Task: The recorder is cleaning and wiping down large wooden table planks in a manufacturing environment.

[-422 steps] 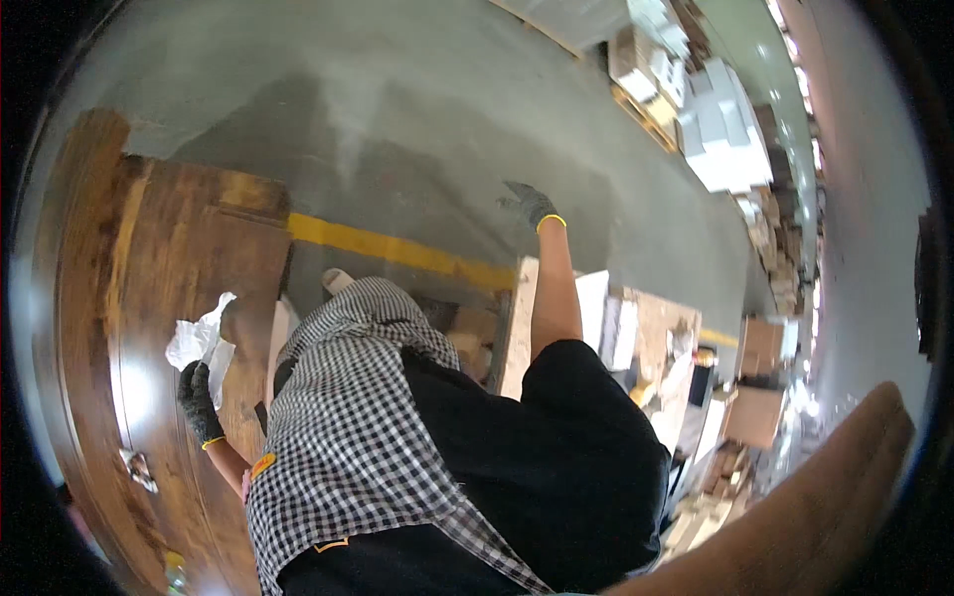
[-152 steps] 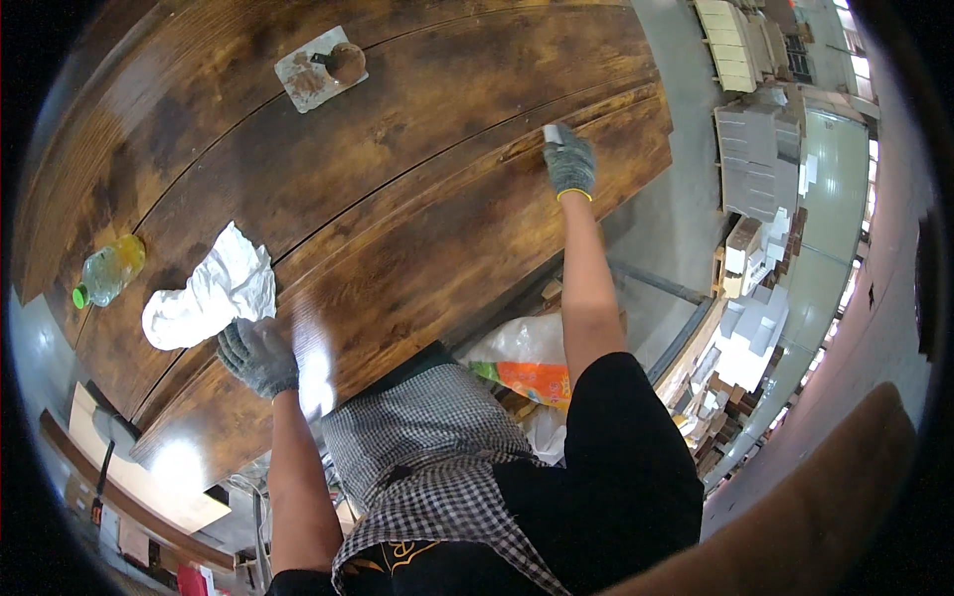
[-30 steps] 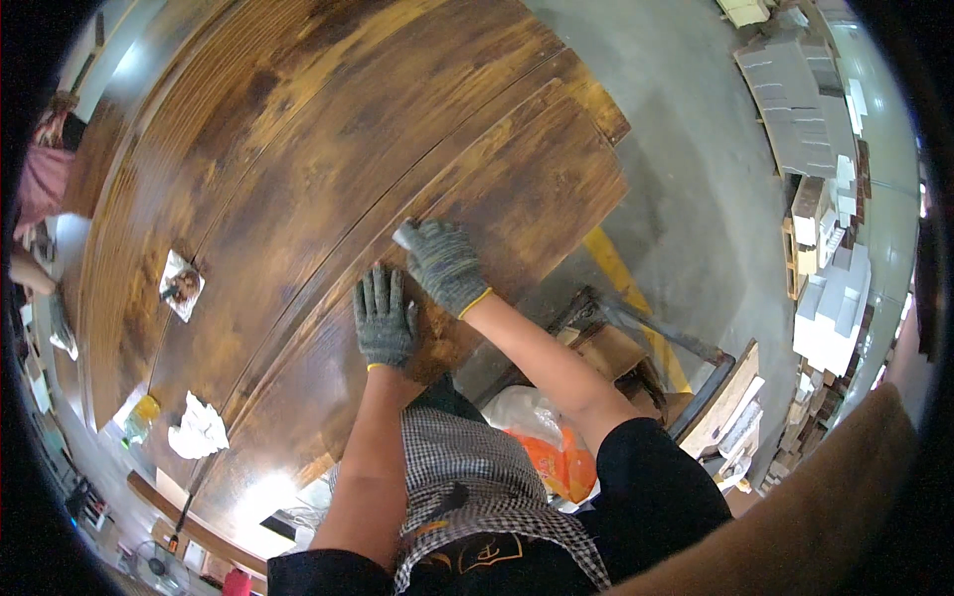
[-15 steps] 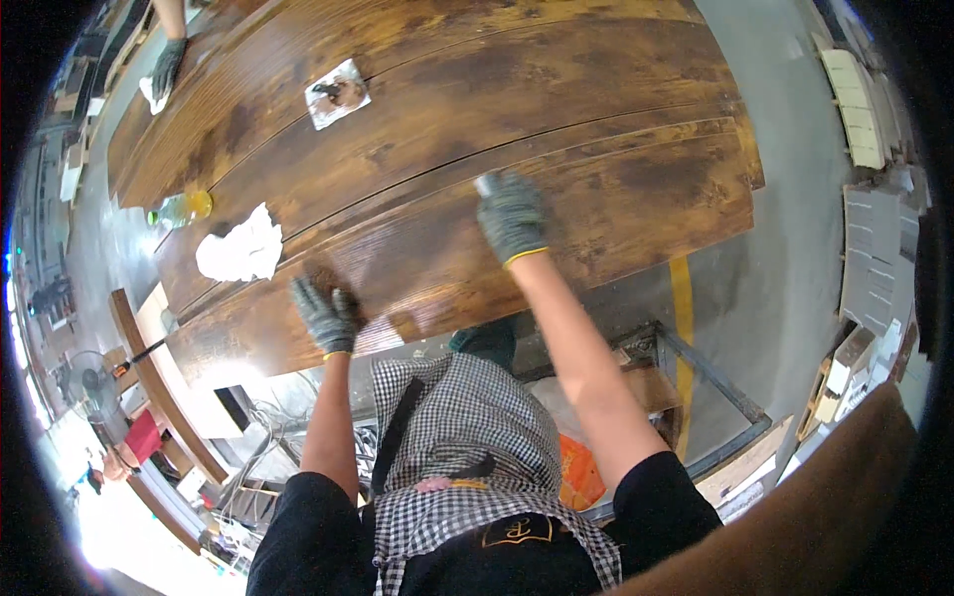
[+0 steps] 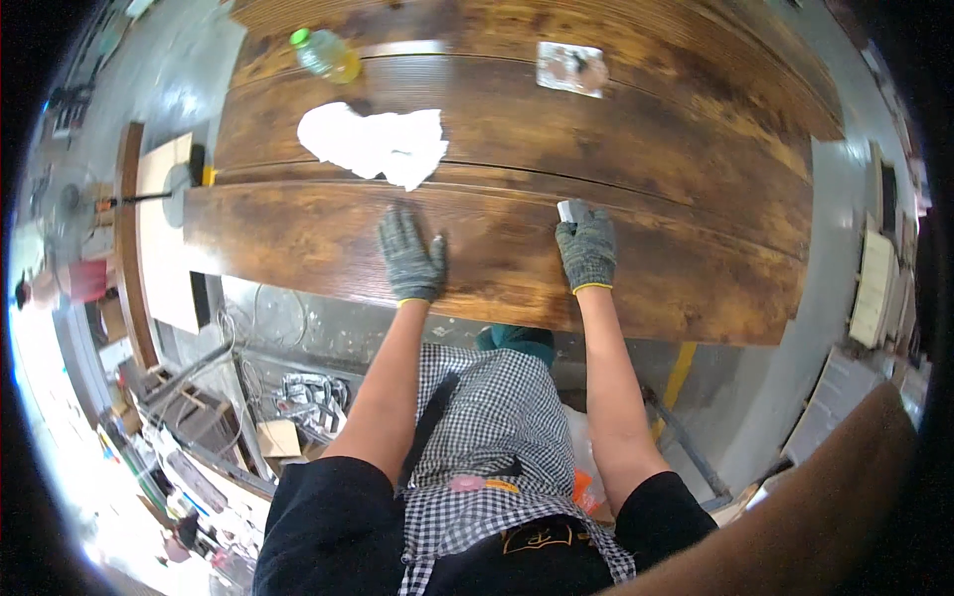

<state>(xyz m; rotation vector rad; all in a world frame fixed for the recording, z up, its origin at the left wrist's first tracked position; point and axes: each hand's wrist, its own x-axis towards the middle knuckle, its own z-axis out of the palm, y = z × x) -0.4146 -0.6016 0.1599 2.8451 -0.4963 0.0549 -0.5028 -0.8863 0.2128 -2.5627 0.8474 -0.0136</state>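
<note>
Both my hands wear grey knitted gloves with yellow cuffs and rest on a dark brown, wood-grained plank. My left hand lies flat on it with the fingers stretched out and the thumb apart. My right hand is closed on a small white block, of which only one end shows past the fingertips. A crumpled white cloth lies beyond my left hand. Further off, a clear bottle with a green cap and yellow liquid lies on its side. A silvery square sheet with brown smears is beyond my right hand.
More brown planks lie side by side behind, with narrow gaps between them. A fan and a pale board stand at the left. Below the near edge are a metal frame and loose cables.
My view has swung leftward, so the cloth, bottle and sheet appear further right. My right hand has drawn nearer along the plank with the white block. Another person's gloved hand has left the view.
</note>
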